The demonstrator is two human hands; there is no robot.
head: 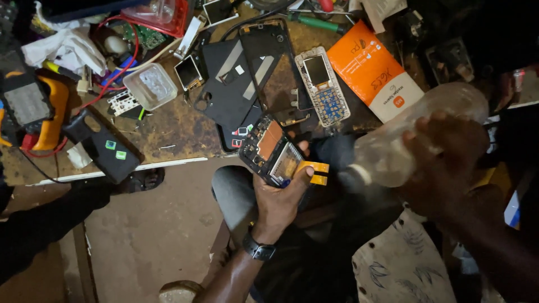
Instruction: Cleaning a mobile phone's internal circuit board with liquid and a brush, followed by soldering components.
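Right hand looms closest to the lens, dark and blurred, fingers wrapped around a clear plastic bottle that lies tilted, its narrow end pointing left toward the phone. Left hand is up from below, a black watch on the wrist, fingers curled round an opened phone with the thumb pressed on its lower edge; the circuit board and a copper patch face up, and an orange flex strip sticks out to the right, just beside the bottle's mouth. Phone and bottle sit over the person's lap, just off the front edge of the bench. Behind the phone, touching distance away, black back covers lie stacked on the stained top. Right of them, a small keypad handset with its front stripped rests upright, and next to that an orange and white packet. Off to the left there's a clear square tub, a little screen module, a black case with green stickers near the bench edge, and a yellow meter with red wire looping past. Far back, a green screwdriver lies flat.
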